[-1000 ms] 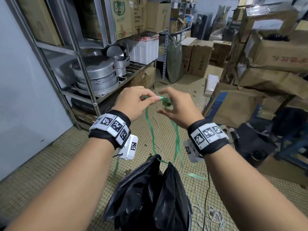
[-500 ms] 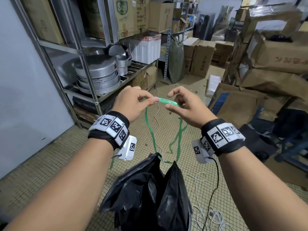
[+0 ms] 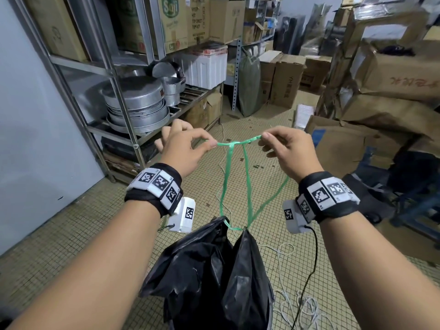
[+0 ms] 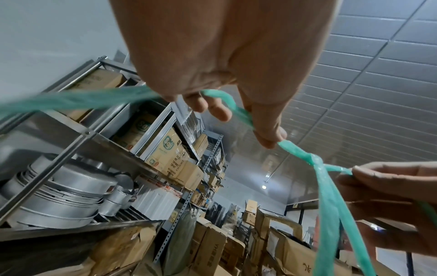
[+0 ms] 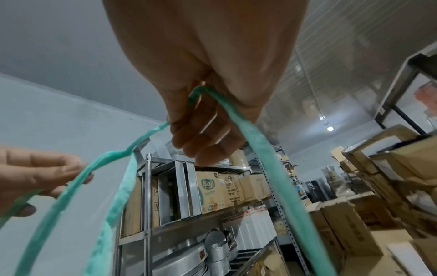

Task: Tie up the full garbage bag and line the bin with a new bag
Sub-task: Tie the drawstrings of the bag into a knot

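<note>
Item: black garbage bag [image 3: 214, 277], lower centre of the head view, hanging from a green drawstring [image 3: 246, 182] that rises to your hands at mid-frame.

Item: knot [image 3: 230, 145], small, on the horizontal run of string between both hands, nearer the left.

Left hand [image 3: 183, 148]: grip pinching the string end between thumb and forefinger, just left of the knot.

Right hand [image 3: 285, 151]: grip pinching the other end; in the right wrist view the string loops back through the curled fingers [image 5: 203, 142].

Step in hand, as judged: cinching the knot. Pull both ends apart level and evenly, keep the pinches close to the knot so the thin plastic does not stretch or snap, and stop once it bites.

Bin and new bag: not in view.
</note>
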`<state>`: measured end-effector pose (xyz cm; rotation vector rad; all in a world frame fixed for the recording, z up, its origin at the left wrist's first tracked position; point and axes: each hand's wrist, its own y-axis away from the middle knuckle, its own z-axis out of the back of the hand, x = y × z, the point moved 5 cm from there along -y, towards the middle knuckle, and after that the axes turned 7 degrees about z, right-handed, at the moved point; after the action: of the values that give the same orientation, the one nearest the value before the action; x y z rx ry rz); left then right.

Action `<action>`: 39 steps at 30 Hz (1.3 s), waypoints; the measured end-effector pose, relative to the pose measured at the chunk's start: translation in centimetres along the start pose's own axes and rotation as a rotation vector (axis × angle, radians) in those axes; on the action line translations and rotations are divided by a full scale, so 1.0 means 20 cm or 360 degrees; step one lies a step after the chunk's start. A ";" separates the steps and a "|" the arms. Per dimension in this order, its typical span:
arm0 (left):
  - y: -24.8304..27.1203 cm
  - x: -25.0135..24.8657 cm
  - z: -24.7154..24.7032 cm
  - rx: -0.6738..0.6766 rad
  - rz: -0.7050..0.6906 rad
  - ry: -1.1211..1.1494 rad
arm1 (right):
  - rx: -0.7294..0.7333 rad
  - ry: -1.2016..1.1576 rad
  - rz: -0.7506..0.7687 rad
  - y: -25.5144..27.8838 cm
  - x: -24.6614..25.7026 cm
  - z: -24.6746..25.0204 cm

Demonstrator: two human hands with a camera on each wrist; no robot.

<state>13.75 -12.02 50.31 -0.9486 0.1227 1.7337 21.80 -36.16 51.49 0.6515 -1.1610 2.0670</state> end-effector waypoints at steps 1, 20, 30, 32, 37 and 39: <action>0.00 0.01 0.00 -0.0024 0.0010 -0.0048 | -0.0017 -0.0080 -0.0031 0.00 -0.01 0.00; 0.08 -0.09 -0.18 0.0620 -0.0152 0.0281 | -0.0056 -0.1565 -0.0481 0.05 0.05 -0.18; 0.07 -0.10 -0.21 0.0580 -0.0229 0.0509 | -0.0166 -0.1449 -0.0529 0.06 0.01 -0.12; 0.05 -0.09 -0.18 0.0475 -0.0265 0.0420 | -0.0191 -0.1333 -0.0545 0.06 -0.02 -0.09; 0.04 -0.11 -0.14 0.0368 -0.0398 0.0201 | 0.0206 -0.0700 -0.0555 0.06 -0.02 -0.08; 0.04 -0.12 -0.13 0.0353 -0.0431 0.0160 | 0.0401 -0.0680 -0.0591 0.06 0.00 -0.11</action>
<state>14.66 -15.55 49.90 -0.8467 0.2364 1.3928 20.69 -34.75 49.81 1.3728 -0.9123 1.8122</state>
